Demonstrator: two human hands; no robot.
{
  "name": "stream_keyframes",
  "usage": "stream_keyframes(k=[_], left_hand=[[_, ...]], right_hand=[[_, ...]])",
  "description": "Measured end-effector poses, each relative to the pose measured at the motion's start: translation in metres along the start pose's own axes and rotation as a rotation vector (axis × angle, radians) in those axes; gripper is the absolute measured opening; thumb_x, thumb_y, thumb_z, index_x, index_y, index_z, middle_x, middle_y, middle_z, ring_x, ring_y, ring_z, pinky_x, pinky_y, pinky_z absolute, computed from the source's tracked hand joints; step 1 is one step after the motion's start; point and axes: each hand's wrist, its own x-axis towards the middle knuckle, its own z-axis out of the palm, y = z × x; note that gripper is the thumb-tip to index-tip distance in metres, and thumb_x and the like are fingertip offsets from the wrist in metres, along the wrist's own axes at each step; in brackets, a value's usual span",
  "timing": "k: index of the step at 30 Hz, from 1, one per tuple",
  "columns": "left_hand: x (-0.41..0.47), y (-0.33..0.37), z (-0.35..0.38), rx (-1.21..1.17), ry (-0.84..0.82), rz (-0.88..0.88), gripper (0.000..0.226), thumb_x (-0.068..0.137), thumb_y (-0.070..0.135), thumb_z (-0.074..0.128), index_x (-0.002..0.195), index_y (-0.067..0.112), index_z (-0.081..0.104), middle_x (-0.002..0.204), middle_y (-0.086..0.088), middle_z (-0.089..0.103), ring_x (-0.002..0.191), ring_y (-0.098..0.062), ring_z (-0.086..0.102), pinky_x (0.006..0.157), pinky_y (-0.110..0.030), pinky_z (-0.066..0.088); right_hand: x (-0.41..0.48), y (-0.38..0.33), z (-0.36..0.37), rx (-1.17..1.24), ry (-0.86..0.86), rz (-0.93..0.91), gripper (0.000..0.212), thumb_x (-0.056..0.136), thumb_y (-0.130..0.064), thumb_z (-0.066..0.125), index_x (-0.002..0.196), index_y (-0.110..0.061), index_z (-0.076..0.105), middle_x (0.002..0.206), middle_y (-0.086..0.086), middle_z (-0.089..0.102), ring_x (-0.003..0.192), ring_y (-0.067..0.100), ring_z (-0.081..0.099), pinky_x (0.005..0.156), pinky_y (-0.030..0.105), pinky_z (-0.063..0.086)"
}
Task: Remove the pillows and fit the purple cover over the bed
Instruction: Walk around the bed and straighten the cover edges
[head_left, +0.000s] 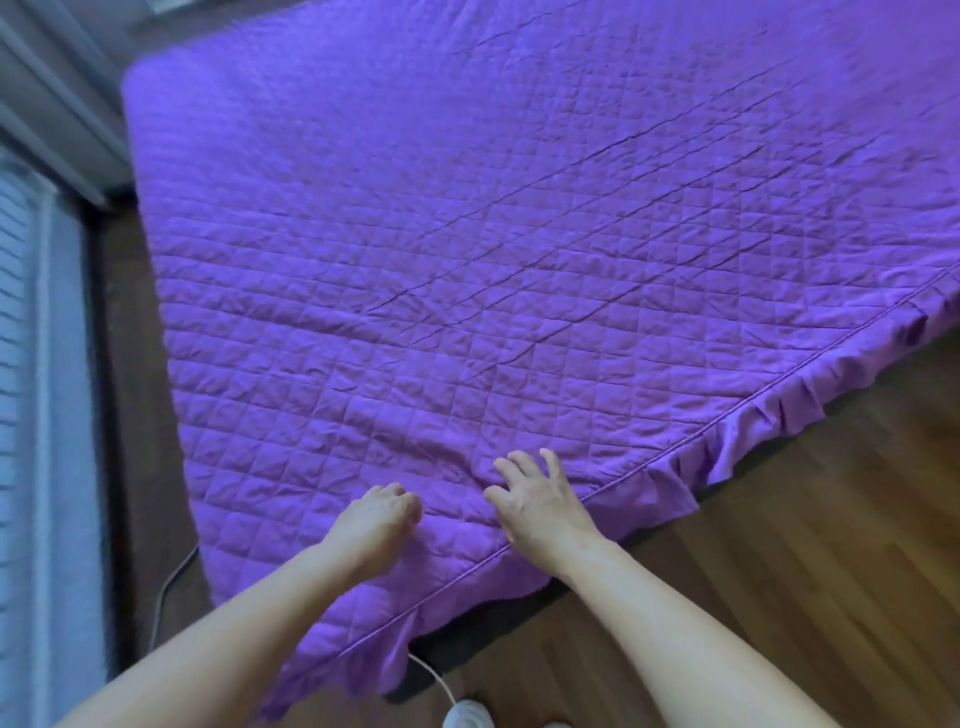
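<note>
Hands on the purple cover (519, 234): left hand (378, 522) curled, grip unclear; right hand (540, 501) spread flat.

Matt quilted cloth purple cover (467, 249) with creases; glossy wooden floor (810, 545).

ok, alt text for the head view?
A purple quilted cover lies spread over the bed, ruffled edge hanging toward the wooden floor. At the near edge the right hand presses on it with fingers spread; the left hand rests beside it, fingers curled.
</note>
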Motion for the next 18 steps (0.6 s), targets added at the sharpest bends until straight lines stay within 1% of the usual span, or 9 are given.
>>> stream_keyframes(k=[2,5,7,8,9,11,13,16,18], left_hand=[[-0.011,0.004,-0.001,0.017,-0.009,-0.050,0.021,0.091,0.020,0.043,0.109,0.018,0.056,0.115,-0.004,0.052,0.112,-0.027,0.047,0.089,-0.038,0.042],[-0.026,0.010,0.002,0.111,-0.026,-0.046,0.026,0.091,0.036,0.048,0.108,0.019,0.057,0.117,-0.002,0.053,0.116,-0.024,0.046,0.089,-0.038,0.041],[-0.036,0.013,0.007,0.210,-0.090,-0.038,0.035,0.084,0.047,0.052,0.107,0.022,0.057,0.118,0.000,0.053,0.116,-0.022,0.045,0.089,-0.036,0.038],[-0.039,0.014,0.012,0.266,-0.108,-0.020,0.040,0.081,0.050,0.054,0.108,0.022,0.057,0.118,0.000,0.053,0.115,-0.022,0.046,0.089,-0.036,0.036],[-0.042,0.015,0.018,0.328,-0.108,0.005,0.044,0.078,0.051,0.056,0.109,0.020,0.056,0.118,-0.001,0.053,0.114,-0.023,0.046,0.089,-0.036,0.036],[-0.045,0.017,0.025,0.425,-0.085,0.045,0.042,0.080,0.044,0.056,0.112,0.016,0.056,0.120,-0.003,0.052,0.114,-0.025,0.047,0.088,-0.035,0.035],[-0.047,0.019,0.030,0.445,-0.071,0.071,0.033,0.086,0.033,0.051,0.112,0.014,0.058,0.121,-0.005,0.054,0.115,-0.026,0.046,0.087,-0.035,0.034],[-0.050,0.018,0.038,0.438,-0.085,0.101,0.027,0.087,0.026,0.046,0.106,0.014,0.061,0.116,-0.004,0.057,0.112,-0.025,0.048,0.085,-0.036,0.033],[-0.055,0.016,0.043,0.432,-0.116,0.118,0.026,0.087,0.026,0.045,0.103,0.015,0.062,0.113,-0.002,0.058,0.110,-0.025,0.048,0.084,-0.037,0.032]], right_hand=[[-0.004,-0.005,0.005,0.017,-0.063,0.000,0.020,0.060,-0.020,0.077,0.076,-0.020,0.066,0.104,0.008,0.063,0.101,0.030,0.059,0.089,0.056,0.043],[-0.015,-0.015,0.006,0.000,-0.205,-0.071,0.022,0.085,-0.028,0.058,0.103,-0.016,0.062,0.123,0.009,0.050,0.120,0.031,0.042,0.104,0.057,0.023],[-0.018,-0.018,0.006,-0.041,-0.260,-0.103,0.027,0.090,-0.028,0.052,0.112,-0.013,0.056,0.127,0.010,0.043,0.123,0.031,0.035,0.108,0.056,0.014],[-0.019,-0.020,0.005,-0.069,-0.277,-0.106,0.026,0.088,-0.026,0.054,0.111,-0.012,0.056,0.125,0.010,0.044,0.121,0.031,0.036,0.108,0.057,0.014],[-0.020,-0.025,0.005,-0.094,-0.270,-0.113,0.026,0.082,-0.023,0.062,0.106,-0.013,0.058,0.120,0.011,0.048,0.115,0.032,0.043,0.106,0.060,0.019],[-0.019,-0.030,0.007,-0.130,-0.249,-0.103,0.032,0.055,-0.017,0.082,0.082,-0.016,0.064,0.096,0.009,0.060,0.088,0.030,0.058,0.093,0.061,0.040],[-0.018,-0.033,0.011,-0.141,-0.145,-0.102,0.034,0.039,-0.013,0.086,0.064,-0.018,0.063,0.079,0.006,0.062,0.070,0.027,0.060,0.081,0.057,0.049],[-0.026,-0.036,0.017,-0.106,-0.023,-0.146,0.033,0.039,-0.009,0.083,0.061,-0.018,0.060,0.073,0.004,0.058,0.068,0.026,0.059,0.081,0.055,0.052],[-0.037,-0.036,0.025,-0.092,0.002,-0.169,0.032,0.042,-0.007,0.080,0.062,-0.018,0.057,0.074,0.003,0.056,0.071,0.025,0.059,0.085,0.053,0.051]])
